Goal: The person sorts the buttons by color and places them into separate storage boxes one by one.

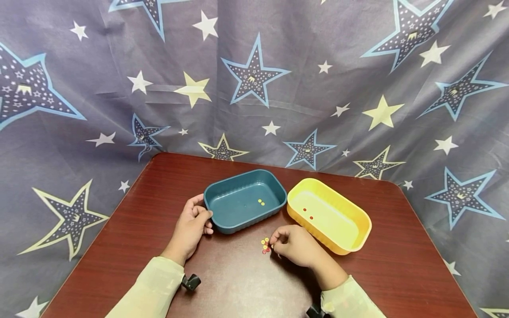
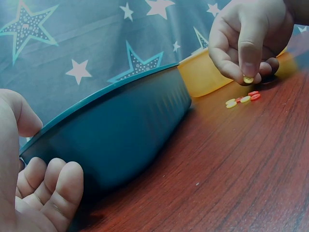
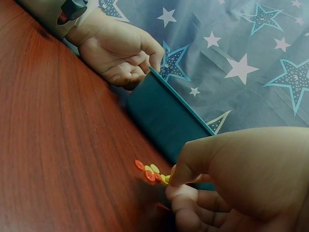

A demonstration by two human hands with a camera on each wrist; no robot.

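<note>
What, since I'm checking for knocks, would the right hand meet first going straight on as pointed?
The right hand would probably meet the red and yellow button cluster first, though hand height is unclear.

Desk before hung cloth; home or studio, cannot tell.
Desk reddish-brown, wood-grained; cloth greyish, creased, star-printed in a domestic style, filling the view behind and hiding whatever lies beyond.

Teal tray, yellow tray, red-and-yellow buttons
</note>
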